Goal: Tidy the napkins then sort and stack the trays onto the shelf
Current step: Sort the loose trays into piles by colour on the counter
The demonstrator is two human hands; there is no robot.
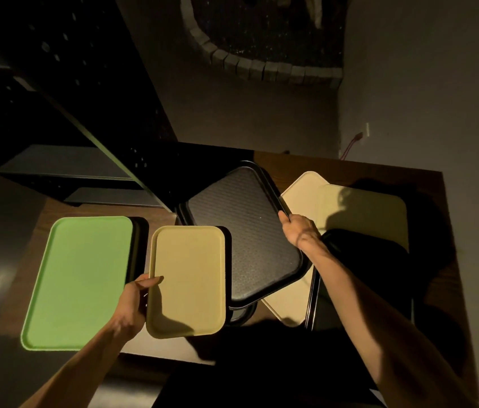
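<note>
L hand (132, 301) pinching yellow tray (186, 282); R hand (298, 231) gripping black tray (247, 231), tilted. Risk: edge grip slips, knocks beige trays (358, 213).

Green tray (80, 282), yellow tray (188, 281), black tray (247, 231) (dimpled texture).

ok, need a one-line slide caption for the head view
Sorting trays on a dim table: left hand grips a small yellow tray, right hand grips a black textured tray, beside a green tray.
</note>
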